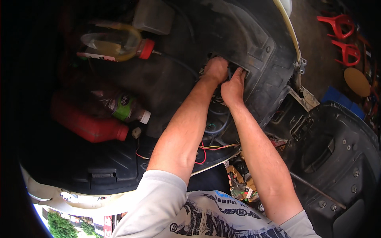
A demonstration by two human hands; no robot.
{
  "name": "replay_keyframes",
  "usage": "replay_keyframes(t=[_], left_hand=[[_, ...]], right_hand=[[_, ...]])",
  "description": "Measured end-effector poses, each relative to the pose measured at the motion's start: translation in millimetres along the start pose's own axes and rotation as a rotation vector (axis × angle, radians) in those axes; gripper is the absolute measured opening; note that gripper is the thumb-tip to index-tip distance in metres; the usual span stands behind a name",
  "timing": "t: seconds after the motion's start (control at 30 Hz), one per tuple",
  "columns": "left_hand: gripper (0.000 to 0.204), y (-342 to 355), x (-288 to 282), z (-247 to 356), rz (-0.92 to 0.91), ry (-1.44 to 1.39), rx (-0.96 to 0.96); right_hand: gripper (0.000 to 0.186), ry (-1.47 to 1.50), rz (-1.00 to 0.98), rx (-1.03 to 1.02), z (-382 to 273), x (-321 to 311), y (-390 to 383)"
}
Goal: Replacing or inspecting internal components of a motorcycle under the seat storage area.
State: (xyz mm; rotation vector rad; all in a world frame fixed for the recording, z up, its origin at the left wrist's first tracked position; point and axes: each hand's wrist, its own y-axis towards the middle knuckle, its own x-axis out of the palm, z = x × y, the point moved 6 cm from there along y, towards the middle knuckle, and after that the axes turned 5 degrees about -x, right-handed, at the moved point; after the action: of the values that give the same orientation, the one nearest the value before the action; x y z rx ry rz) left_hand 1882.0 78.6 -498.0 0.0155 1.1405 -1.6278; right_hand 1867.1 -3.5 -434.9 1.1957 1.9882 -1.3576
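Note:
Both of my hands reach into a rectangular opening in the dark plastic lining [260, 73] of a vehicle compartment. My left hand [216, 68] is curled, its fingertips down in the opening and hidden, so what it grips does not show. Close beside it, my right hand [233, 89] has its fingers pressed together and pointing up at the opening's right edge; anything pinched there is hidden. Below the hands, a bluish-grey hose [217, 131] loops under my forearms. A thin dark tube [178, 63] runs from the left toward my left hand.
A red-capped bottle of yellowish liquid [113, 43], a green-labelled bottle [125, 108] and a red jug [89, 121] lie at left. Loose red and yellow wires [204, 152] hang near my left elbow. A black seat [337, 154] stands tilted at right, near red chairs [341, 29].

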Motion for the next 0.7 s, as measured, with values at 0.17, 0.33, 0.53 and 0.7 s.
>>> replay_keyframes(t=[0.17,0.33,0.53,0.7], left_hand=[[0.024,-4,-7,4,-0.011,-0.037,-0.005],[0.025,-2,-4,0,-0.001,-0.068,-0.003],[0.027,0,-1,0,-0.008,-0.137,0.005],[0.027,1,2,-4,-0.019,-0.148,0.010]], right_hand=[[0.069,-0.041,0.042,-0.021,-1,-3,5],[0.067,-0.074,0.056,-0.046,-3,-1,5],[0.067,-0.096,0.051,-0.030,-1,0,6],[0.066,-0.098,0.051,-0.027,-1,1,8]])
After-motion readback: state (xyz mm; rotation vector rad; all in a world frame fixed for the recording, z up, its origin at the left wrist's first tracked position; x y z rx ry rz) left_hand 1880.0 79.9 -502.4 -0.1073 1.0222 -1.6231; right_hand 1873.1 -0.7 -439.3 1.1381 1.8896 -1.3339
